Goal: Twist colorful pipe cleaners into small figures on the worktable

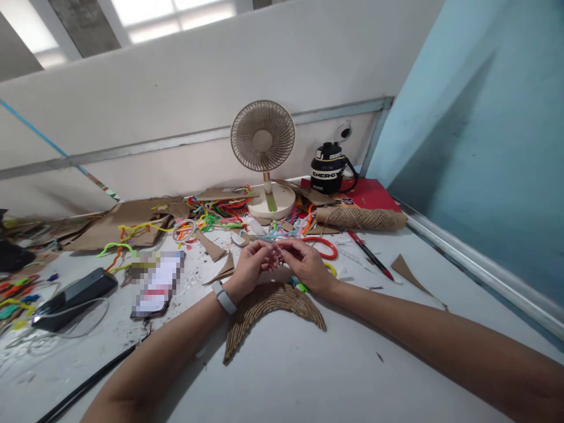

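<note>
My left hand [251,267], with a grey band on the wrist, is closed in a pinch. My right hand [306,264] meets it, fingers also pinched. Between the fingertips is a small pinkish, thin thing [277,258], too small to make out. Just below my hands, flat on the white table, lies a brown crescent [273,302] covered with rows of twine. Small green and blue pieces [301,285] show beside my right hand, partly hidden by it. Behind that hand is a red-orange loop handle [329,249], with a yellow loop [330,269] nearer.
A fan [271,205] stands at the back among coloured pipe cleaners [215,216] and cardboard scraps [211,245]. To the right are a roll of twine [363,218], a black jug [326,170] and a pen [369,254]. A phone [159,285] and black device [77,298] lie left.
</note>
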`<action>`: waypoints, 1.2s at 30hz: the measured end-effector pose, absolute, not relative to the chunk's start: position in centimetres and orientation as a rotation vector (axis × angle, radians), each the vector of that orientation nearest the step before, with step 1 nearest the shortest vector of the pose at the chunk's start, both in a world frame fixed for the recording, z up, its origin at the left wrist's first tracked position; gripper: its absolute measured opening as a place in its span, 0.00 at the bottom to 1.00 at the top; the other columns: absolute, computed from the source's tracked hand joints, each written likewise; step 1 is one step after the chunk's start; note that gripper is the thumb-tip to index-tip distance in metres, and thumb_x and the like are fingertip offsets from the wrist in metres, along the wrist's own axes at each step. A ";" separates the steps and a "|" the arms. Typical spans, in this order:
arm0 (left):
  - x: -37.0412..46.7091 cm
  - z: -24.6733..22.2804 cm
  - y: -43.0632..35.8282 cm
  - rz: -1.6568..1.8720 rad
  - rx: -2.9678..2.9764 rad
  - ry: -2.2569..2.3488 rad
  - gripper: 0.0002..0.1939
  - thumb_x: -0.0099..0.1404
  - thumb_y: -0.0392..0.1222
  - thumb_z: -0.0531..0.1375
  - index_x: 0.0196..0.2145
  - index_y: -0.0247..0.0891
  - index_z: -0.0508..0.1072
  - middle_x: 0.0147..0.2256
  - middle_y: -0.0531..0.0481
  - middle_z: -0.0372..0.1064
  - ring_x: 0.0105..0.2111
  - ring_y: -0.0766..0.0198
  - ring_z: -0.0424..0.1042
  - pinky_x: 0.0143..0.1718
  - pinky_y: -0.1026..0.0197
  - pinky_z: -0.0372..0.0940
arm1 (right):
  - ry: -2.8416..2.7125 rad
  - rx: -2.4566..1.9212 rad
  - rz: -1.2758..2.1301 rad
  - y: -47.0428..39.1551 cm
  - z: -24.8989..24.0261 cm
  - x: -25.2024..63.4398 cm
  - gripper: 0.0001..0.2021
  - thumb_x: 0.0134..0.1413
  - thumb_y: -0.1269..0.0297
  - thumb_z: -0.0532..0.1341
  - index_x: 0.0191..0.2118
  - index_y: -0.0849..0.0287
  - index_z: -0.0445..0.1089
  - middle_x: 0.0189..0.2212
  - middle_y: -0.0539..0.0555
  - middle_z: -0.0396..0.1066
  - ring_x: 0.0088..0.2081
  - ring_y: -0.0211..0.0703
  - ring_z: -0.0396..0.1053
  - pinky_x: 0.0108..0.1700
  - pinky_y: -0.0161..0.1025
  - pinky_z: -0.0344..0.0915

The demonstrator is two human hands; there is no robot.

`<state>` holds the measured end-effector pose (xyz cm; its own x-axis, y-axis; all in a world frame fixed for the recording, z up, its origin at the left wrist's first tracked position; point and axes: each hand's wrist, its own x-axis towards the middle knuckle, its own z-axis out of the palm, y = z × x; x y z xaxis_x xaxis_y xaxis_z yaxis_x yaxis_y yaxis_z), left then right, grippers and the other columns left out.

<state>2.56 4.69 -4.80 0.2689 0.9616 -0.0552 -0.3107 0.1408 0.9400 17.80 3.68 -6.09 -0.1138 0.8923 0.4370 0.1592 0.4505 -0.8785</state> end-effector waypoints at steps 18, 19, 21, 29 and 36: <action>2.4 -5.0 4.9 1.061 0.969 0.675 0.22 0.50 0.47 0.68 0.38 0.36 0.64 0.26 0.53 0.70 0.24 0.69 0.70 0.20 0.71 0.60 | -1.510 -0.971 0.891 3.8 -5.9 17.9 0.12 0.53 0.61 0.59 0.42 0.57 0.72 0.34 0.53 0.74 0.38 0.44 0.70 0.42 0.42 0.67; 2.4 -5.1 4.9 1.058 0.965 0.671 0.22 0.50 0.46 0.68 0.38 0.36 0.64 0.26 0.54 0.70 0.24 0.69 0.70 0.20 0.71 0.60 | -1.515 -0.972 0.888 3.8 -6.0 17.9 0.12 0.53 0.61 0.59 0.42 0.57 0.72 0.35 0.54 0.74 0.39 0.45 0.70 0.42 0.42 0.67; 2.4 -5.2 5.0 1.052 0.961 0.660 0.22 0.51 0.46 0.68 0.38 0.36 0.64 0.26 0.54 0.70 0.24 0.69 0.70 0.20 0.71 0.60 | -1.525 -0.975 0.880 3.9 -6.1 18.0 0.12 0.54 0.61 0.59 0.43 0.57 0.72 0.36 0.54 0.74 0.40 0.45 0.70 0.43 0.42 0.67; 2.3 -5.8 5.2 1.058 0.997 0.648 0.22 0.51 0.47 0.68 0.39 0.36 0.64 0.26 0.54 0.70 0.23 0.71 0.68 0.21 0.71 0.58 | -1.539 -0.961 0.903 3.9 -6.0 18.0 0.12 0.53 0.62 0.60 0.42 0.57 0.73 0.40 0.55 0.74 0.40 0.45 0.71 0.44 0.43 0.67; 2.3 -5.9 5.4 1.061 1.027 0.721 0.22 0.51 0.51 0.67 0.37 0.36 0.65 0.22 0.57 0.67 0.17 0.75 0.63 0.20 0.71 0.56 | -1.469 -0.950 0.995 3.8 -5.5 17.8 0.11 0.51 0.60 0.61 0.40 0.58 0.72 0.33 0.53 0.74 0.33 0.42 0.70 0.39 0.41 0.68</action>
